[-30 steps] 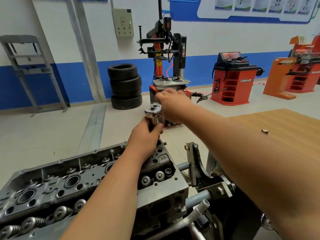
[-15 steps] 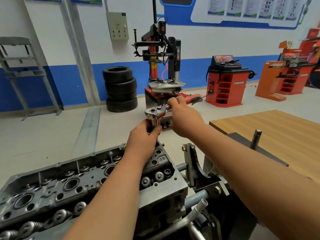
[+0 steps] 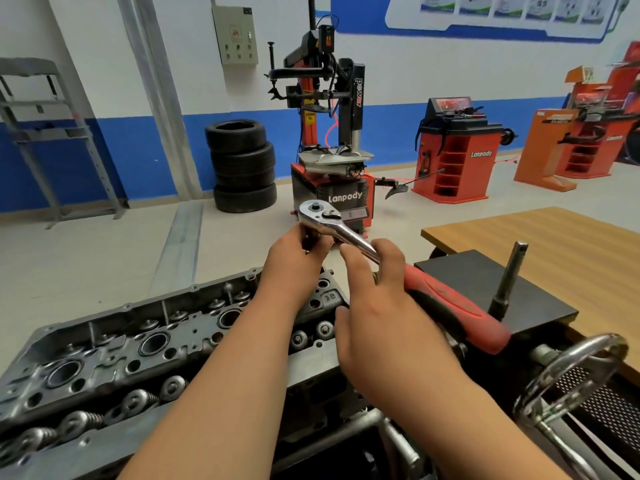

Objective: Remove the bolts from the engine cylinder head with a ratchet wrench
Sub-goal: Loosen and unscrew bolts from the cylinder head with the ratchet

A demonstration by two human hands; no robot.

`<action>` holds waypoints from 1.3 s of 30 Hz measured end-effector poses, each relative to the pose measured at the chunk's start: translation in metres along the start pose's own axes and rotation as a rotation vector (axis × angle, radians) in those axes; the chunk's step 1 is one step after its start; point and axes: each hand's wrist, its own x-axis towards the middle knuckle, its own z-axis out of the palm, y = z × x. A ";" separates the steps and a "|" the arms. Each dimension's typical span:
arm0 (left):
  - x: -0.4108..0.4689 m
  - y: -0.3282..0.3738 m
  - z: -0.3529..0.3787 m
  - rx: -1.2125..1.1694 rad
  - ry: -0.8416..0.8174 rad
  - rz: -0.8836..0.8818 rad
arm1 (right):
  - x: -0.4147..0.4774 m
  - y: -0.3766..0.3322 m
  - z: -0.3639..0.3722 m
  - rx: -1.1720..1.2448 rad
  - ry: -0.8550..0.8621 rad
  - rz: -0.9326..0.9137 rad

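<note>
Head view shows us the left grip [image 3: 298, 261], a bare hand, curled round the part just under the head of the ratchet wrench [image 3: 346, 234] at centre frame. Its fingers hide whatever socket sits there. The right grip [image 3: 377, 299] is wrapped on the same wrench where the chrome shank meets the red handle, which runs toward the lower right. Both sit over the far end of the cylinder head [image 3: 138, 344], which fills the lower left of the frame, plug wells and valve springs [image 3: 138, 400] exposed. We judge the work to be mid-course on one bolt at that far end. The tool looks seated and ready to swing, but the bolt is covered, so we cannot tell how far it has backed out. We spot no loose bolts lying in view and cannot say how many are out, but we would count most of the job as left. An extension bar [image 3: 509, 275] stands on a dark block [image 3: 460, 271] right of centre, before the wooden bench [image 3: 554, 244].
</note>
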 end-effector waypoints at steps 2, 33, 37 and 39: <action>0.000 0.000 0.001 -0.002 -0.001 -0.017 | 0.010 0.007 0.001 -0.019 0.038 0.030; 0.012 -0.007 0.009 -0.084 -0.027 -0.003 | 0.070 0.054 0.014 0.059 0.132 0.130; 0.008 -0.003 0.007 0.002 0.007 0.019 | 0.013 0.007 0.003 0.061 0.047 0.001; 0.007 -0.002 0.005 0.027 0.016 0.011 | 0.007 -0.006 0.006 0.080 0.022 0.002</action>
